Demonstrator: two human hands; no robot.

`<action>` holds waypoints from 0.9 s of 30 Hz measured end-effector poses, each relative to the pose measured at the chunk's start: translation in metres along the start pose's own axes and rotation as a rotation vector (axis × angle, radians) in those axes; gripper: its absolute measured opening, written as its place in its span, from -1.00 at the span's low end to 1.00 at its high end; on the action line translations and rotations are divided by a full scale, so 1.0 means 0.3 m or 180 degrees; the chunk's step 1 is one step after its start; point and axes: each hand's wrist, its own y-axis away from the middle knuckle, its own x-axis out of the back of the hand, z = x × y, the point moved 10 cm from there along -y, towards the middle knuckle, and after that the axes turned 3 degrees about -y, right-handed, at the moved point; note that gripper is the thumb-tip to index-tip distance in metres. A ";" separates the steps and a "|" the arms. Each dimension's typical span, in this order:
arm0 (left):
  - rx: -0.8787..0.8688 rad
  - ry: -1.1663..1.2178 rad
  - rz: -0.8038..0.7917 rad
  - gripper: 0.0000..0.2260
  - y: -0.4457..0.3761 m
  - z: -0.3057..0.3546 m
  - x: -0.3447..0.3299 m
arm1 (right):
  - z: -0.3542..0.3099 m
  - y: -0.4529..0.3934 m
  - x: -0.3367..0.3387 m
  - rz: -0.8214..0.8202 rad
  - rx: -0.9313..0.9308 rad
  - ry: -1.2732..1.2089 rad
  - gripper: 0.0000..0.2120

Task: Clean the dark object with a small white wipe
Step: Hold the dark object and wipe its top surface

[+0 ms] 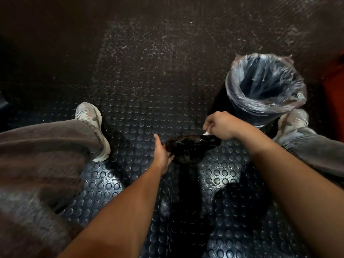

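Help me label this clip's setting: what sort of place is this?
Hard to say; probably a workshop or utility area. The studded rubber floor is dusty, and a plastic-lined bin stands by the seated person's right shoe.

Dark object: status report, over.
Left hand grips the dark object at its left end. Right hand pinches the white wipe at its right edge. Nothing in the way.

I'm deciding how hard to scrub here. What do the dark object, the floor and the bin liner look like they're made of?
Dark object: black with a lumpy, wet-looking gloss; material unclear, possibly coated or grimy. Floor: dark rubber-like matting, judging by its raised round studs and dull sheen. Bin liner: thin clear plastic film, crinkled and folded over the rim.
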 end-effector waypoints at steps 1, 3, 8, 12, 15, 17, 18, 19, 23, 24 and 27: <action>0.0000 0.0012 0.0015 -0.11 -0.001 0.001 0.000 | -0.019 -0.016 -0.013 -0.0123 -0.0029 0.0083 -0.74; -0.0003 0.0009 0.0012 -0.10 -0.004 -0.001 0.000 | -0.074 -0.046 -0.043 -0.0358 0.0043 0.0091 -0.76; 0.0005 0.0019 0.0011 -0.10 -0.006 -0.001 -0.001 | -0.140 -0.018 -0.041 -0.0393 0.0413 -0.0383 -0.84; 0.0018 0.0055 0.0056 -0.13 -0.003 0.000 0.002 | -0.053 0.044 0.004 -0.0109 0.0392 -0.0509 -0.87; 0.0013 0.0046 0.0007 -0.12 0.001 -0.003 -0.001 | -0.005 0.036 0.021 0.0066 0.0163 -0.0187 -0.79; 0.0020 0.0061 0.0005 -0.12 0.000 -0.004 -0.002 | -0.010 0.007 0.004 -0.0037 -0.0001 -0.0007 -0.76; 0.0022 0.0069 0.0008 -0.13 -0.001 -0.003 -0.002 | -0.023 -0.010 -0.009 -0.0119 -0.0041 0.0021 -0.76; 0.0023 0.0071 0.0009 -0.12 -0.003 -0.003 -0.003 | -0.042 -0.025 -0.023 -0.0207 -0.0040 -0.0009 -0.79; 0.0034 0.0035 0.0000 -0.10 -0.009 -0.006 -0.002 | -0.133 -0.047 -0.053 -0.0348 0.0214 -0.0429 -0.83; 0.0034 0.0026 -0.0012 -0.10 -0.010 -0.006 -0.003 | -0.146 -0.039 -0.049 -0.0338 0.0301 -0.0461 -0.81; 0.0043 0.0017 -0.0030 -0.10 -0.009 -0.006 -0.002 | -0.128 0.012 -0.026 -0.0271 0.0428 -0.0436 -0.85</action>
